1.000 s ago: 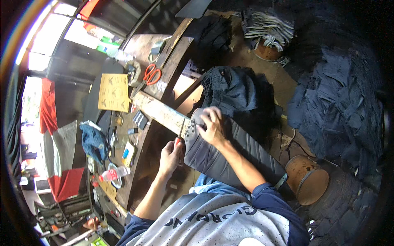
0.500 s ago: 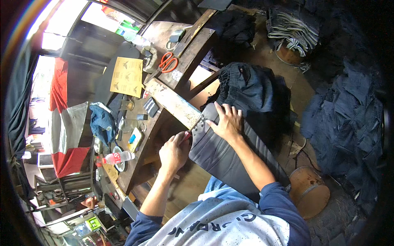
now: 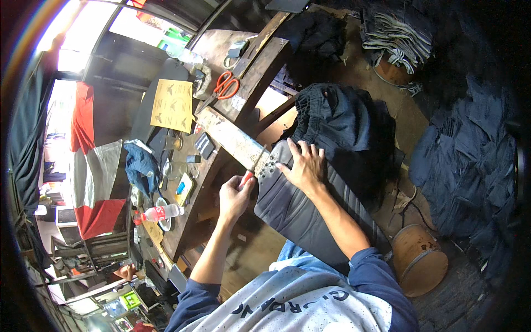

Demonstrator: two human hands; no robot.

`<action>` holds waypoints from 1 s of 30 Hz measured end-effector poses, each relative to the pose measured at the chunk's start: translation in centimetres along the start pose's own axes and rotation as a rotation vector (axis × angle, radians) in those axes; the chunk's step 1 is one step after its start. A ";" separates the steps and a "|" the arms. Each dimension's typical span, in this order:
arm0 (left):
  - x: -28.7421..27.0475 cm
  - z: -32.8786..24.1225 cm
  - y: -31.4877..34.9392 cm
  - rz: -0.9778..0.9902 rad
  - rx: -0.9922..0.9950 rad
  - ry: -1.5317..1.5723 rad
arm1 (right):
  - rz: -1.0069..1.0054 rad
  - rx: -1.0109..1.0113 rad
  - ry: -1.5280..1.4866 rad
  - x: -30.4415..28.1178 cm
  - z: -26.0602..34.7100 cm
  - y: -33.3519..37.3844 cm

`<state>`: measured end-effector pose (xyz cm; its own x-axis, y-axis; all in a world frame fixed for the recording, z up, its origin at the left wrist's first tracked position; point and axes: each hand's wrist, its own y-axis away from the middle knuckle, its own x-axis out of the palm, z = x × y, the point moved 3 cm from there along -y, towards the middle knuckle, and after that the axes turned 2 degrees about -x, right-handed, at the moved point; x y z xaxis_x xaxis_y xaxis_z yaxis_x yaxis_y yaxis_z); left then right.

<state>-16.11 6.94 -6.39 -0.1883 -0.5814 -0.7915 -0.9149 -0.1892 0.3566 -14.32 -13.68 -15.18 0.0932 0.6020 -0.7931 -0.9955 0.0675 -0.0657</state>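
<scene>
My left hand is closed round the red handle of a tool with a thin metal shaft; whether it is a screwdriver or an awl I cannot tell. The shaft points up and slightly right, over the end of a worn pale metal-topped arm. A dark grey padded board lies slanted across my lap. Several small dark round pieces sit at its upper left corner. Flat on the board beside them rests my right hand, its fingers spread and holding nothing.
Dark elastic-waisted trousers are heaped beyond the board. Orange-handled scissors, a yellow printed sheet and a bottle lie on the wooden bench. At right are a dark fabric pile and a round brown container.
The tool in my left hand has shifted slightly left, away from the small round pieces, and its shaft stands more upright. My right hand stays flat on the board.
</scene>
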 end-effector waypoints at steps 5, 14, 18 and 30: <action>2.8 3.3 -2.2 -0.162 -0.128 -0.022 | 0.009 0.006 -0.011 -0.4 0.2 -0.3; 5.5 5.2 -1.6 -0.082 -0.239 0.227 | 0.112 -0.023 -0.196 -0.6 0.9 -3.7; 5.6 5.7 -1.9 -0.048 -0.237 0.319 | 0.209 -0.024 -0.197 0.4 1.4 -4.9; 5.9 6.2 -2.2 -0.029 -0.206 0.373 | 0.190 0.031 -0.225 0.3 1.7 -5.0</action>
<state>-17.48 8.85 -14.93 0.0137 -0.8129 -0.5822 -0.8204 -0.3420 0.4582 -9.31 -12.51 -14.03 -0.0903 0.7671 -0.6352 -0.9949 -0.0406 0.0923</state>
